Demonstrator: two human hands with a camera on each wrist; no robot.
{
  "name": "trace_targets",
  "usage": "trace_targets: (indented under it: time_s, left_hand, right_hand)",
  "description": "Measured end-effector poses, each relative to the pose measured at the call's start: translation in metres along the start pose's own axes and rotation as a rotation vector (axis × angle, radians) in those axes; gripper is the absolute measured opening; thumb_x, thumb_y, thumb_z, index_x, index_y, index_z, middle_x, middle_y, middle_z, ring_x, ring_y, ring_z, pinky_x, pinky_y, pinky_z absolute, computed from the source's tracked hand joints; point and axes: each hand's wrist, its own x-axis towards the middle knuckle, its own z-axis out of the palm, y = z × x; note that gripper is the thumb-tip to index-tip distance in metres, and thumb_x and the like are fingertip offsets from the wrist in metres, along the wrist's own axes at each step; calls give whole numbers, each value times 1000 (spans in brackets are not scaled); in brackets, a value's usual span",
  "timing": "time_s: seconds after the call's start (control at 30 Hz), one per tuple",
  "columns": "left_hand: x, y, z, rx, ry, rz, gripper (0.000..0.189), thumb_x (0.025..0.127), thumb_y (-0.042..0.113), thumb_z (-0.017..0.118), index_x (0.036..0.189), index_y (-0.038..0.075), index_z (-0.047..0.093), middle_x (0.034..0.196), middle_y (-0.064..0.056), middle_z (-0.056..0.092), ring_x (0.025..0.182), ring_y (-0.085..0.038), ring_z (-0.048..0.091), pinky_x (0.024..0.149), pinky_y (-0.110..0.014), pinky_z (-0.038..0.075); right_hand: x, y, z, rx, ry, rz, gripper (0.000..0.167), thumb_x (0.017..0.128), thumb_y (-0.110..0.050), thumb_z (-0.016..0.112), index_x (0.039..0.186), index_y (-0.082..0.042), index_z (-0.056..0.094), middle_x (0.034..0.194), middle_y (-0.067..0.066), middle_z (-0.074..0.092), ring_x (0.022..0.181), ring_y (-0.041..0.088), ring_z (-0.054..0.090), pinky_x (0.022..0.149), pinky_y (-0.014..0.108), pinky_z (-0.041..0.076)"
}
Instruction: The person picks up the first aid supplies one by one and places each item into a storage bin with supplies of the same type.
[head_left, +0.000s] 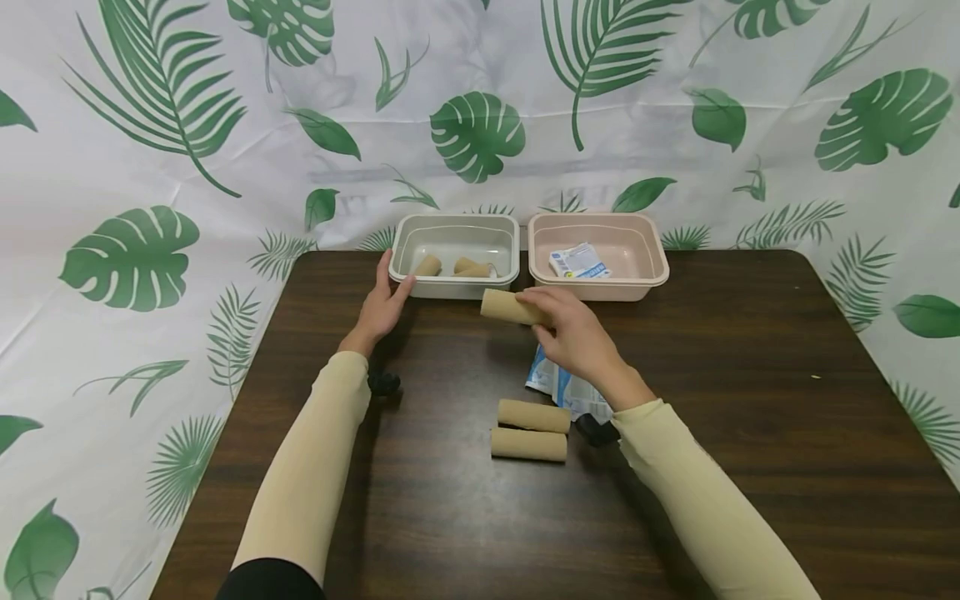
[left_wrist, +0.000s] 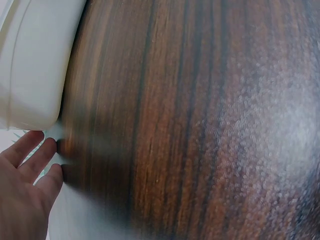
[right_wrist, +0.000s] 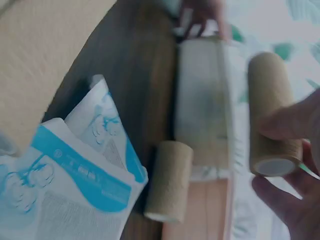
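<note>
My right hand (head_left: 573,333) pinches a brown cardboard tube (head_left: 504,306) between thumb and fingers, in front of the two bins. In the right wrist view this held tube (right_wrist: 272,85) shows its hollow end. My left hand (head_left: 381,312) rests with extended fingers at the left end of the pale grey bin (head_left: 457,287); in the left wrist view its fingertips are right at the bin's corner. Inside that bin lie several tubes (head_left: 427,266). Two more tubes (head_left: 532,415) lie side by side on the table, and another tube (right_wrist: 169,182) lies close to the bins in the right wrist view.
A pink bin (head_left: 600,289) stands right of the grey one, with a white and blue packet (head_left: 580,262) inside. Blue and white packets (head_left: 573,393) lie on the dark wood table (head_left: 420,508) below my right hand. A leaf-patterned cloth (head_left: 480,75) hangs behind.
</note>
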Motion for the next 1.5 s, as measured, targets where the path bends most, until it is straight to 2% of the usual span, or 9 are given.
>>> trace_targets:
  time_s: [0.23,0.47,0.73,0.87,1.1,1.27,1.4,1.5]
  left_hand:
    - [-1,0,-2,-4,9,7,74,102,53,41,159,26,2,151,-23,37,133,-42,41,106,-56,30]
    - [1,-1,-2,5,4,24,75,102,52,41,159,26,0,153,-23,34,134,-42,40,107,-56,30]
    - [1,-3,-4,13,25,4,75,101,56,41,158,29,2,152,-24,34,132,-45,40,106,-57,30]
    - [1,-3,-3,15,15,5,75,101,56,40,159,27,2,154,-23,32,133,-46,39,107,-57,29]
    - [3,-2,-1,3,8,8,74,102,53,41,159,26,2,157,-21,27,136,-45,35,108,-57,27]
    - [2,-1,-2,7,7,4,73,102,53,41,158,31,0,156,-22,28,135,-46,36,108,-58,27]
    - [3,-2,0,10,1,10,73,102,53,41,158,33,-1,155,-22,30,135,-46,36,108,-58,28]
    - [3,-2,-1,4,8,10,73,102,52,41,158,32,0,155,-22,30,134,-46,37,107,-58,28]
  right_hand:
    - [40,7,21,-84,30,-97,47,89,2,66,135,-8,59,135,10,55,125,29,49,102,41,41]
    - [77,16,33,-135,-8,-129,47,89,5,58,135,-7,59,134,11,55,125,29,49,104,40,39]
    - [106,20,40,-100,-23,-33,46,91,2,59,136,-9,57,135,8,54,124,27,48,104,37,38]
    - [112,24,47,-58,-10,1,45,91,3,60,134,-7,59,133,10,55,125,30,48,106,37,36]
    - [119,28,53,-26,-8,115,46,93,-3,62,138,-8,55,133,12,55,126,30,48,107,39,34]
    - [127,28,53,9,-56,171,51,94,-4,59,144,-9,49,141,14,49,130,30,45,108,41,33]
    - [130,31,56,10,-145,210,56,95,-2,52,150,-7,40,153,17,34,140,32,32,112,40,27]
    - [130,32,58,-42,-182,227,56,96,-2,48,151,-6,37,157,19,25,145,32,23,115,41,22]
